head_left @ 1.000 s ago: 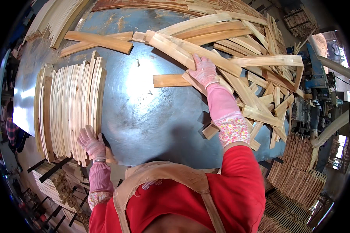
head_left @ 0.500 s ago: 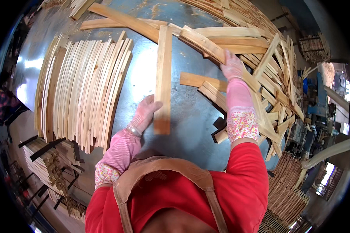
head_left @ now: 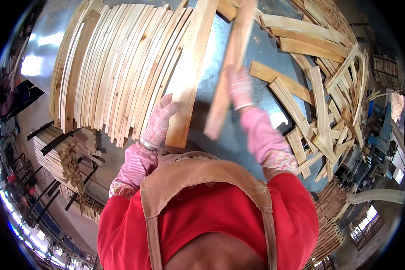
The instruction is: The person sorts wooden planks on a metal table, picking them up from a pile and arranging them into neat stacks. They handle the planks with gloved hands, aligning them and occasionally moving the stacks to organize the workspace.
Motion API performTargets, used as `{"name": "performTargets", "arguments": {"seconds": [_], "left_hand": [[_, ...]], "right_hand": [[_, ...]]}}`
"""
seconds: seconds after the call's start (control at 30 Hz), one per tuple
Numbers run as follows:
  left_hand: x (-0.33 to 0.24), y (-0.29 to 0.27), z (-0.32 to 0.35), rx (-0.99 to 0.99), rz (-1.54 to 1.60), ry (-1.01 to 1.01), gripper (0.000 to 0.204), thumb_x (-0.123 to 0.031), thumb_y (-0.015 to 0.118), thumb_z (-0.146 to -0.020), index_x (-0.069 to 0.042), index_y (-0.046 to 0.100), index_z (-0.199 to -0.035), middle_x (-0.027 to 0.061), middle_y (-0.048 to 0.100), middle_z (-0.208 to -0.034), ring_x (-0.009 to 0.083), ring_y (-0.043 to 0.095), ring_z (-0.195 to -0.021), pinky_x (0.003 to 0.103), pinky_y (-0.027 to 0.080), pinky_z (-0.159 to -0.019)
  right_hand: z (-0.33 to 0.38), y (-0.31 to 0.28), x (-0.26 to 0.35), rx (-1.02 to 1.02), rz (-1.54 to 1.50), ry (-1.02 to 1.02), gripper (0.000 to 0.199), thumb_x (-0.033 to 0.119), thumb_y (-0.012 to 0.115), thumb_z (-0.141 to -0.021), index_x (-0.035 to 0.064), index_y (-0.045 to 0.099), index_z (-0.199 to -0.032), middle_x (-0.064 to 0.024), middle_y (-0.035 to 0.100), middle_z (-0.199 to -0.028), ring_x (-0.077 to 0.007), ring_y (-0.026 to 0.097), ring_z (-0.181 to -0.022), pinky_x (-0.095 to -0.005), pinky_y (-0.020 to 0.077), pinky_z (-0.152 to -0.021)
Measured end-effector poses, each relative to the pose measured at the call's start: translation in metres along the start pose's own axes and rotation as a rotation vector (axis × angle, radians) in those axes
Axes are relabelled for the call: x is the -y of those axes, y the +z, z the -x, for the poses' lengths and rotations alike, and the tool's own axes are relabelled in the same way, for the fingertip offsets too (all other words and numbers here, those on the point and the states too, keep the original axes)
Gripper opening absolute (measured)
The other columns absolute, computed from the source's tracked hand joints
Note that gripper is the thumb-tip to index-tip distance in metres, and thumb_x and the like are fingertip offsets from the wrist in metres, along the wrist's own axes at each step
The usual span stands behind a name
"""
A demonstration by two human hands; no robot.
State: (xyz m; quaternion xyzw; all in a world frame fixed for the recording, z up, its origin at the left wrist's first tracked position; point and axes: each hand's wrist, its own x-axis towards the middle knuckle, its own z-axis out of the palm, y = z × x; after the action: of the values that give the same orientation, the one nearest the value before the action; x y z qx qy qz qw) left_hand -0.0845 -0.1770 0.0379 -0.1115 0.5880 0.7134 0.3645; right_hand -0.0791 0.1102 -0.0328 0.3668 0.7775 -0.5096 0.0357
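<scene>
My left hand [head_left: 159, 122], in a pale pink-and-white glove, grips the left edge of a wide wooden board [head_left: 191, 76] near its near end. Just left of that board stands a row of narrow wooden strips [head_left: 117, 67], side by side and pointing away from me. My right hand [head_left: 241, 88], gloved and smeared by motion, holds a second wooden board [head_left: 227, 76] over the metal table [head_left: 265, 49]. This second board slants, its near end hanging apart from the first board. The fingers behind it are partly hidden.
A jumbled heap of wooden boards [head_left: 333, 108] spreads across the table's right side. Below the table on the left, stacked lumber [head_left: 58, 150] rests on dark metal bars. More stacked wood [head_left: 330, 216] stands at lower right, near machinery [head_left: 378, 135].
My right hand has drawn a board from the heap leftward and nearer. My left hand has shifted its board toward the strip row. The whole view has also shifted.
</scene>
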Motion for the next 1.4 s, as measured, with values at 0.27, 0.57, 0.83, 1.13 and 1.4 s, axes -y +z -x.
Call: {"name": "performTargets", "arguments": {"seconds": [0.27, 0.57, 0.83, 1.13, 1.4], "left_hand": [[-0.025, -0.042, -0.08, -0.003, 0.355, 0.042, 0.052, -0.028, 0.069, -0.106, 0.002, 0.058, -0.146, 0.0105, 0.074, -0.121, 0.0197, 0.073, -0.103, 0.033, 0.06, -0.093], [-0.027, -0.111, -0.105, -0.169, 0.309, 0.069, 0.045, -0.04, 0.066, -0.107, -0.002, 0.064, -0.131, 0.0129, 0.071, -0.098, 0.0265, 0.072, -0.077, 0.043, 0.063, -0.065], [-0.079, -0.079, -0.083, -0.203, 0.011, 0.178, 0.04, -0.02, 0.068, -0.1, 0.003, 0.066, -0.132, 0.0066, 0.075, -0.116, 0.0132, 0.068, -0.101, 0.029, 0.054, -0.093], [-0.048, -0.023, -0.025, -0.081, -0.775, 0.514, 0.029, -0.008, 0.076, -0.089, -0.005, 0.073, -0.118, 0.0203, 0.074, -0.117, 0.0374, 0.071, -0.107, 0.043, 0.056, -0.096], [0.072, -0.044, 0.018, -0.419, -1.695, 0.601, 0.07, -0.02, 0.079, -0.087, -0.008, 0.053, -0.151, 0.0273, 0.047, -0.16, 0.0511, 0.042, -0.148, 0.067, 0.029, -0.125]], "right_hand": [[0.059, 0.139, 0.007, 0.198, 0.045, -0.832, 0.042, 0.037, 0.066, -0.1, 0.0098, 0.069, -0.131, -0.0175, 0.074, -0.098, -0.0444, 0.071, -0.091, -0.0536, 0.058, -0.083], [-0.215, 0.054, 0.144, -0.268, 0.877, -0.828, 0.083, 0.053, 0.075, -0.092, 0.005, 0.054, -0.156, -0.0179, 0.062, -0.153, -0.0411, 0.051, -0.147, -0.0534, 0.0408, -0.119], [-0.303, 0.058, 0.218, 0.178, 0.955, -0.469, 0.11, 0.057, 0.085, -0.081, 0.0142, 0.036, -0.17, -0.0209, 0.056, -0.159, -0.0387, 0.053, -0.148, -0.0455, 0.0429, -0.122], [-0.205, -0.052, 0.081, 0.662, -0.652, 0.24, 0.062, 0.051, 0.066, -0.102, -0.0021, 0.063, -0.135, -0.0218, 0.073, -0.11, -0.0346, 0.074, -0.094, -0.0513, 0.0624, -0.085], [-0.029, -0.093, -0.015, 0.512, -1.098, 0.309, 0.07, 0.054, 0.067, -0.095, -0.006, 0.066, -0.132, -0.0231, 0.075, -0.109, -0.0369, 0.075, -0.09, -0.0518, 0.0645, -0.085]]}}
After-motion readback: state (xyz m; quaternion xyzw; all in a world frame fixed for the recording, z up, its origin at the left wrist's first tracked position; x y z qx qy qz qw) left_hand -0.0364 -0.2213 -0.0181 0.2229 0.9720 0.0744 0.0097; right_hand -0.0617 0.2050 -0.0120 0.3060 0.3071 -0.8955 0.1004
